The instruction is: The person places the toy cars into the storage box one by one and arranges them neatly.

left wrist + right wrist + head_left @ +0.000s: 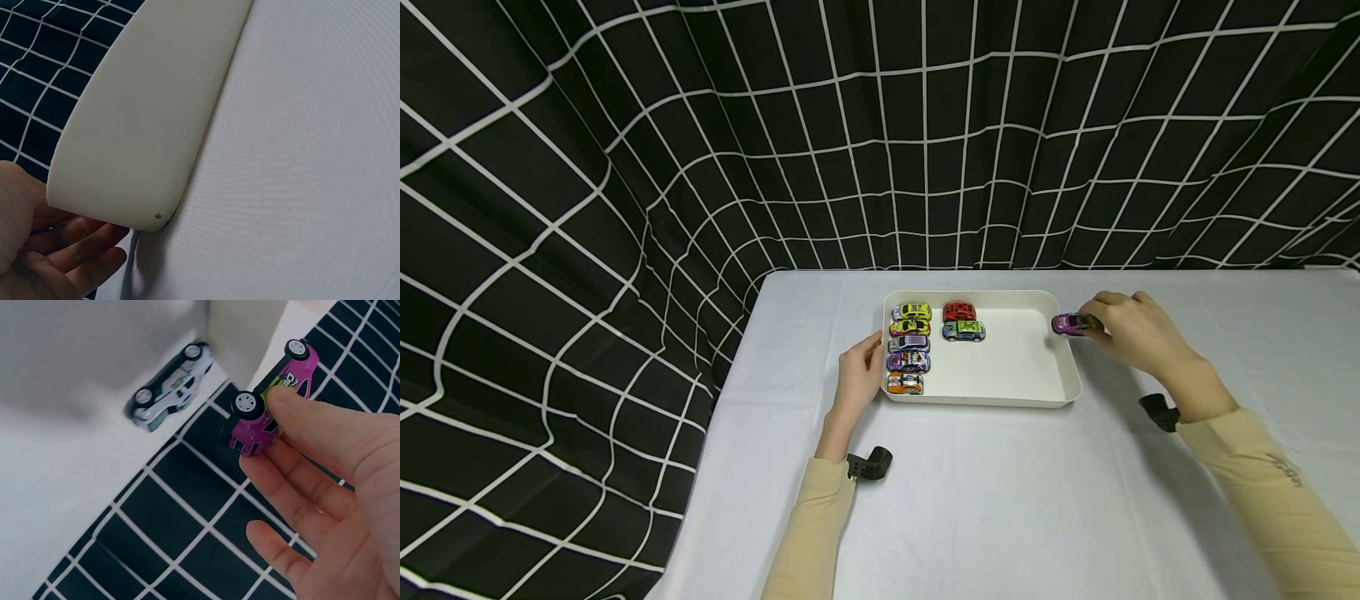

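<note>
My right hand pinches a purple toy car between thumb and fingers, just over the right rim of a white tray. In the right wrist view a white toy car rests on the table beyond the held one; the head view hides it behind my hand. My left hand is at the tray's left end, its loosely bent fingers against the outer wall. Inside the tray, several toy cars form a left column, the orange one lowest. A red car and a blue-green car make a second column.
A white cloth covers the table under the tray. Black curtain with a white grid hangs behind the table and along its left side. Each wrist wears a black camera, such as the left one.
</note>
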A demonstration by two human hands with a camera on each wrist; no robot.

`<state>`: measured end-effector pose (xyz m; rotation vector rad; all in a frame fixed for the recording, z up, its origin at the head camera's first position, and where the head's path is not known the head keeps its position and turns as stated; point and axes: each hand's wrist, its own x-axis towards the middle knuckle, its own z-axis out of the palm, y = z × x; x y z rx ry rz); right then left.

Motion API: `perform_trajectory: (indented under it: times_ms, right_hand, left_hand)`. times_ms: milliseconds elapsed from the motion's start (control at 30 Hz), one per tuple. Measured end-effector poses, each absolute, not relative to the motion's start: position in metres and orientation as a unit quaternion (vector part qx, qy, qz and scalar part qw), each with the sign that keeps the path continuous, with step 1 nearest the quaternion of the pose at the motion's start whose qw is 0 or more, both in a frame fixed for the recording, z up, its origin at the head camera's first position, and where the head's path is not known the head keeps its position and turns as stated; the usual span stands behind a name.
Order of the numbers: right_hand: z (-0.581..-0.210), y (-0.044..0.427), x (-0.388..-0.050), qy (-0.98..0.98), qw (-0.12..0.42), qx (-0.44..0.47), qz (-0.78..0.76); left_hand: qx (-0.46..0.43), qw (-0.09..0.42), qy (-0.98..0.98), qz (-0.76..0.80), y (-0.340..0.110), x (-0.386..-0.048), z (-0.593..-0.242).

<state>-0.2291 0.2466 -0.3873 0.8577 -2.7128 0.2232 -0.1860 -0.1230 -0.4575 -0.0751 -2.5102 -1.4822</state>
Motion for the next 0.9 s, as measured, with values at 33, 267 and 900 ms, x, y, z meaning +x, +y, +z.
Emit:
perform_trajectory:
  times_ms: [33, 267, 900]
  right_hand:
    - [-0.387, 0.245, -0.229, -0.939, 0.145, 0.301, 0.077]
    - [-0.385, 0.231, -0.232, -0.922, 0.154, 0.341, 0.094]
    - [-0.38, 0.195, -0.237, -0.92, 0.101, 0.367, 0.093]
  left_hand:
    - [-0.026, 0.113, -0.855, -0.505, -0.123, -0.186, -0.458]
    - [-0.028, 0.113, -0.855, -0.506, -0.123, -0.186, -0.458]
    - [-0.026, 0.112, -0.853, -0.509, -0.124, -0.186, -0.457]
